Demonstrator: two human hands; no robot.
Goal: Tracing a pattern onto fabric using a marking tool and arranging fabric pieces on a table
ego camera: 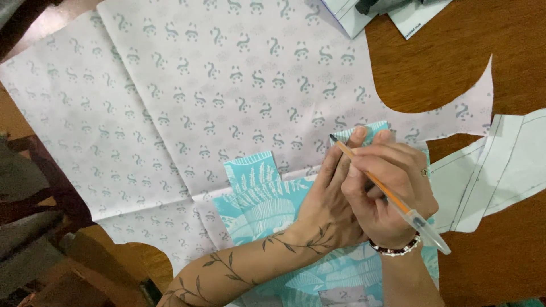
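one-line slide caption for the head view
Right hand marks teal leaf-print piece with orange pen; left hand presses it on patterned paper.

The left hand (327, 207) lay flat and covered part of the turquoise fabric piece with white leaf print (259, 193), so the cloth under the palm could not be seen. The right hand (389, 196) sat on top and hid most of the left hand's fingers. It also hid the middle of the orange pen with a clear cap (352, 160).

Below both hands, the turquoise cloth ran off the bottom edge. Up past the fingertips, white paper sheets with grey lines (369, 11) were cut by the top edge. Far to the left of the hands, dark things (28, 227) were too blurry to tell.
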